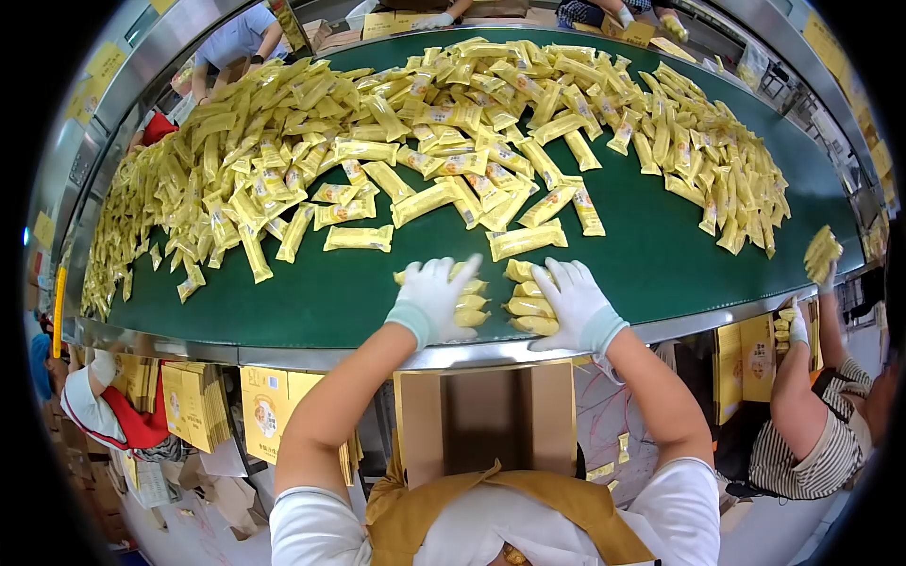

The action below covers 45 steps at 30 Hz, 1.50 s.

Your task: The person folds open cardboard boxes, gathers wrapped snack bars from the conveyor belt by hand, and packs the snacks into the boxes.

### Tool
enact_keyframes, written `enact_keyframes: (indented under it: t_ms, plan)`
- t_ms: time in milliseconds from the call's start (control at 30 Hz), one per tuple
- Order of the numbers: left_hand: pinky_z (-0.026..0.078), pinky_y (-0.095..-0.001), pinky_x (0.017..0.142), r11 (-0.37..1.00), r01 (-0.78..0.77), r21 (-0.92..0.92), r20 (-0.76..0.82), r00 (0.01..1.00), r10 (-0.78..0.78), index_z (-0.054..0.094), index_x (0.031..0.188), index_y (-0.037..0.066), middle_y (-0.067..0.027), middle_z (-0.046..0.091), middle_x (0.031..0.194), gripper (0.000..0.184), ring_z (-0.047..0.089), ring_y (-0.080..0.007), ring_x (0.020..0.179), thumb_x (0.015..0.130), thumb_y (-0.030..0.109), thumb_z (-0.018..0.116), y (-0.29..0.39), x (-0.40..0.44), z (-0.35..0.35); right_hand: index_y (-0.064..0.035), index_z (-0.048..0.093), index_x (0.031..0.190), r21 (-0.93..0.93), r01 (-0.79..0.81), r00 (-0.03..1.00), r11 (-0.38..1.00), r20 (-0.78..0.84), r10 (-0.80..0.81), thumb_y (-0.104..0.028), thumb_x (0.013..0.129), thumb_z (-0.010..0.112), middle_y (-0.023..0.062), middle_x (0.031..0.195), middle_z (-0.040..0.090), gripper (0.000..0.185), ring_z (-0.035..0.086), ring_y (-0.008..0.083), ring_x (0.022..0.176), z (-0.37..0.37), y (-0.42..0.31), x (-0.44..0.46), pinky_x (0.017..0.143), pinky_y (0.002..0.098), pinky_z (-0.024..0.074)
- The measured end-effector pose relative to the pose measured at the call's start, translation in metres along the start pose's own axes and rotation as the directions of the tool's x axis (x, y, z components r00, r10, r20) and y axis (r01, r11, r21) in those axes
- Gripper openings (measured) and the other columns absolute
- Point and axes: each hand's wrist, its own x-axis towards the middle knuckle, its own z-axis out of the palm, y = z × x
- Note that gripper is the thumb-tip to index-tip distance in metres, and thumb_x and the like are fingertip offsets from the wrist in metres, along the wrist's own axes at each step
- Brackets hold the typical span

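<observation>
My left hand (436,296), in a white glove, is closed over a short row of yellow wrapped snack packets (470,304) near the belt's front edge. To its right, my gloved right hand (574,300) grips a second row of yellow snack packets (530,307) from the outer side. A narrow gap separates the two rows. Just beyond my hands lie loose yellow packets (528,240). Below, between my forearms, an open cardboard box (415,429) stands against the belt's metal edge. My palms hide part of both rows.
A large heap of packets (453,113) covers the far side of the green belt (311,307). Folded yellow cartons (193,406) stand at lower left. At right, a co-worker in a striped top (812,443) holds packets. Other people stand along the far side and at left.
</observation>
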Motion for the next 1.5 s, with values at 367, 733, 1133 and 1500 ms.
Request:
enact_keyframes:
  t_ms: [367, 733, 1133, 1500]
  plan:
    - [0.040, -0.0457, 0.106, 0.941, 0.247, -0.230, -0.005, 0.967, -0.255, 0.015, 0.158, -0.001, -0.0194, 0.051, 0.139, 0.130, 0.052, -0.0336, 0.127, 0.065, 0.062, 0.081, -0.010, -0.025, 0.010, 0.0000, 0.031, 0.154, 0.342, -0.356, 0.934, 0.870, 0.165, 0.317, -0.054, 0.072, 0.081, 0.0227, 0.125, 0.056, 0.110, 0.055, 0.0373, 0.116, -0.018, -0.017, 0.011, 0.103, 0.0453, 0.0417]
    - [0.052, -0.0423, 0.100, -0.413, -0.399, -0.819, -0.367, 0.917, -0.158, 0.026, 0.156, 0.003, -0.0170, 0.049, 0.141, 0.110, 0.057, -0.0285, 0.122, 0.077, 0.059, 0.078, 0.017, -0.127, -0.051, -0.0048, 0.050, 0.136, 0.052, 0.331, 0.890, 0.942, 0.313, -0.331, -0.041, 0.074, 0.078, 0.0121, 0.099, 0.062, 0.076, 0.063, 0.0289, 0.093, -0.121, -0.157, -0.042, 0.079, 0.0430, 0.0451]
    - [0.042, -0.0494, 0.102, 0.815, -0.416, -0.404, -0.409, 0.879, 0.246, 0.030, 0.147, -0.010, -0.0257, 0.053, 0.129, 0.115, 0.053, -0.0419, 0.117, 0.065, 0.046, 0.088, 0.088, -0.131, -0.011, -0.0056, 0.043, 0.140, 0.299, 0.128, 0.756, 0.946, 0.588, -0.288, -0.029, 0.079, 0.072, 0.0192, 0.133, 0.053, 0.072, 0.054, 0.0342, 0.124, 0.064, -0.229, -0.044, 0.102, 0.0438, 0.0419]
    - [0.035, -0.0476, 0.100, 0.978, -0.150, 0.142, -0.177, 0.969, 0.174, 0.045, 0.143, 0.000, -0.0127, 0.056, 0.112, 0.065, 0.053, -0.0281, 0.108, 0.083, 0.020, 0.061, 0.109, -0.133, 0.020, -0.0081, 0.027, 0.156, 0.404, 0.054, 0.683, 0.913, 0.652, -0.329, -0.028, 0.081, 0.069, 0.0183, 0.157, 0.035, 0.087, 0.039, 0.0344, 0.143, 0.105, -0.235, -0.059, 0.116, 0.0417, 0.0340]
